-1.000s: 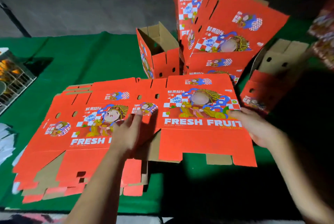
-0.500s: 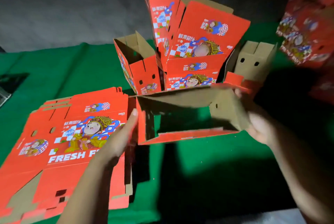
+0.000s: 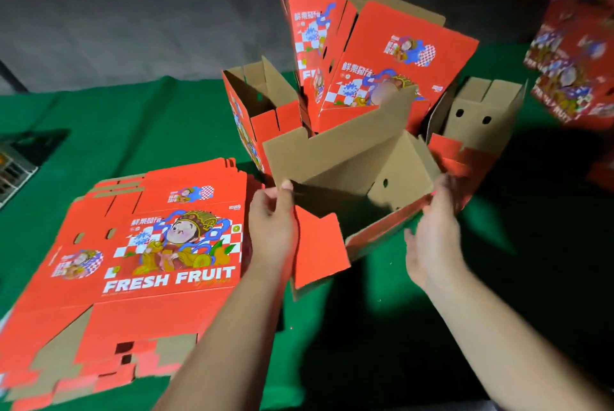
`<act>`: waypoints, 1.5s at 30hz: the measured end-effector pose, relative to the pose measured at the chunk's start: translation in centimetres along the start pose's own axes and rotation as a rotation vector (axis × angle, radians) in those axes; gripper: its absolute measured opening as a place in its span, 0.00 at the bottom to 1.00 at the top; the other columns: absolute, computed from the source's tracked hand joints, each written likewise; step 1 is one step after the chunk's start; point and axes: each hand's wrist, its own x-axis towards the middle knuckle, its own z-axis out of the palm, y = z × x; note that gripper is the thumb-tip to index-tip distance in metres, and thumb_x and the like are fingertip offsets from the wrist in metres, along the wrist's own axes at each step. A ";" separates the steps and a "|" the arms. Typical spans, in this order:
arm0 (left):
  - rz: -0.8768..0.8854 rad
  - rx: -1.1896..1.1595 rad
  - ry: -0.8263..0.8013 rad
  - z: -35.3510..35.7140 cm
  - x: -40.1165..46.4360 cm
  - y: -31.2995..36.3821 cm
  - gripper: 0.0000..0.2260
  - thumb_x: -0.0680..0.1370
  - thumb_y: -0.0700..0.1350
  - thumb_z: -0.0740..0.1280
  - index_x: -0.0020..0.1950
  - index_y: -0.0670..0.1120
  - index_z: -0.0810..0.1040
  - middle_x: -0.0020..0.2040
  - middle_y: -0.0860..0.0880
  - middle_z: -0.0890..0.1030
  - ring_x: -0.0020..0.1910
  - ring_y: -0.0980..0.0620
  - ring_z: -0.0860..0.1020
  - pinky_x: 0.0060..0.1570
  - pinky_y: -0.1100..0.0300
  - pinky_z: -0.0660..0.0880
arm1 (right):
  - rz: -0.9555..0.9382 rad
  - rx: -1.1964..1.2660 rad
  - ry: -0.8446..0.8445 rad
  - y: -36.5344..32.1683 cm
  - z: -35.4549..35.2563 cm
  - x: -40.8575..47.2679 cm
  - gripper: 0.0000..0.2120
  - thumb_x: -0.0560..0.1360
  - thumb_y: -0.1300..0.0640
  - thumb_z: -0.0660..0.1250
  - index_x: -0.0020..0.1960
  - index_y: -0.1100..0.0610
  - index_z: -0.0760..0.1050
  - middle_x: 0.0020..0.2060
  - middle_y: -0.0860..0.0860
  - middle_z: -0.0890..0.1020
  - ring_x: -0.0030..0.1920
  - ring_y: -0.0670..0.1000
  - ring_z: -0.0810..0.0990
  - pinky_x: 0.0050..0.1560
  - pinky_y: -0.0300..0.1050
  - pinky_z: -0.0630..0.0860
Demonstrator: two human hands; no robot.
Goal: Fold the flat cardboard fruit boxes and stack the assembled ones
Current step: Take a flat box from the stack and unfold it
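flat stack (image 3: pixel 139 244) at 9 o'clock on green table (image 3: pixel 116 125) | half-opened box (image 3: pixel 352 178) centre: light, stiff, creases easily; take by wall edges | left hand (image 3: pixel 270 231) pinched near corner | right hand (image 3: pixel 432 238) fingers loose on right wall

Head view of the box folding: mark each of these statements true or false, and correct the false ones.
1. Both hands are on the opened box. True: the left hand pinches its corner and the right hand touches its other side.
2. The table cover is blue. False: it is green.
3. A pile of flat boxes lies left of the opened box. True.
4. The flat boxes read FRESH FISH. False: FRESH FRUIT.
5. The opened box is filled with fruit. False: it is empty.
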 end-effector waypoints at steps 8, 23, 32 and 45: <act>-0.085 -0.095 0.201 2.3 -5.2 -1.5 0.16 0.71 0.72 0.57 0.47 0.63 0.71 0.59 0.49 0.73 0.58 0.56 0.71 0.57 0.60 0.68 | -0.362 -0.431 -0.503 0.6 1.2 -5.6 0.38 0.72 0.61 0.76 0.77 0.42 0.66 0.61 0.36 0.81 0.57 0.32 0.79 0.57 0.30 0.75; 0.101 -0.028 -0.047 -7.5 8.8 -0.4 0.31 0.81 0.61 0.62 0.81 0.50 0.60 0.78 0.52 0.67 0.76 0.57 0.67 0.74 0.57 0.63 | -0.613 -0.341 -0.416 -9.2 -0.9 8.1 0.15 0.77 0.63 0.71 0.40 0.43 0.81 0.33 0.38 0.82 0.34 0.35 0.77 0.38 0.29 0.72; 0.277 0.031 -0.011 -4.1 6.2 -2.8 0.11 0.78 0.53 0.73 0.53 0.48 0.78 0.44 0.52 0.84 0.42 0.58 0.78 0.44 0.61 0.77 | -0.179 -0.421 0.143 -2.5 -2.2 12.0 0.22 0.79 0.36 0.57 0.62 0.49 0.75 0.61 0.52 0.80 0.67 0.60 0.76 0.60 0.51 0.72; 0.286 0.181 -0.271 -4.9 4.4 -1.1 0.16 0.81 0.47 0.69 0.67 0.57 0.71 0.59 0.35 0.76 0.59 0.37 0.79 0.60 0.30 0.75 | -0.412 -0.946 -0.343 1.2 2.4 13.4 0.29 0.67 0.24 0.60 0.66 0.30 0.70 0.78 0.42 0.52 0.76 0.52 0.53 0.74 0.46 0.62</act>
